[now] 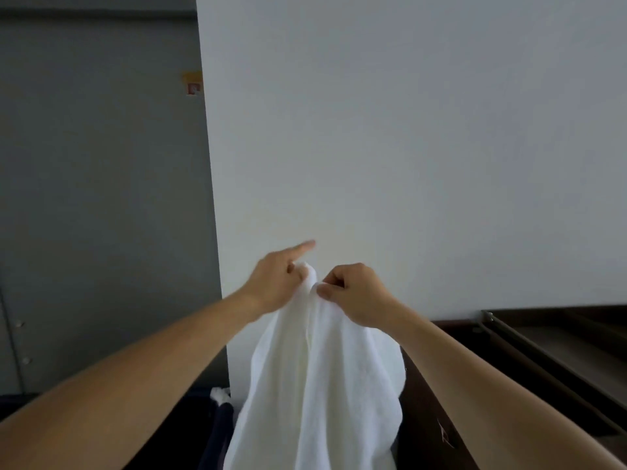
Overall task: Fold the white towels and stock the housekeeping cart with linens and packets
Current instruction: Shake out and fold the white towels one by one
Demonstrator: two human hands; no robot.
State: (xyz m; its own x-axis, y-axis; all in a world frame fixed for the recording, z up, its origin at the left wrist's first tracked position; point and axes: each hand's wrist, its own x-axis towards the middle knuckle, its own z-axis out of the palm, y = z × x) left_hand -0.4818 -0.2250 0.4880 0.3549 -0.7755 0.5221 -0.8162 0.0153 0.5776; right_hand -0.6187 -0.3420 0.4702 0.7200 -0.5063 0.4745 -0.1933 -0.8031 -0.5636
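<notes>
A white towel (319, 378) hangs in loose folds from both of my hands, raised in front of a white wall. My left hand (276, 281) grips the towel's top edge with its lower fingers, while the index finger points out straight toward the wall. My right hand (356, 293) pinches the same top edge just beside it, thumb and curled fingers closed on the cloth. The two hands nearly touch. The towel's lower end runs out of the frame at the bottom.
A dark wooden surface (559, 351) with a metal rail lies at the right. Dark blue fabric (222, 425) and a bit of white cloth (220, 395) sit low at the left. A grey door (101, 198) stands behind at the left.
</notes>
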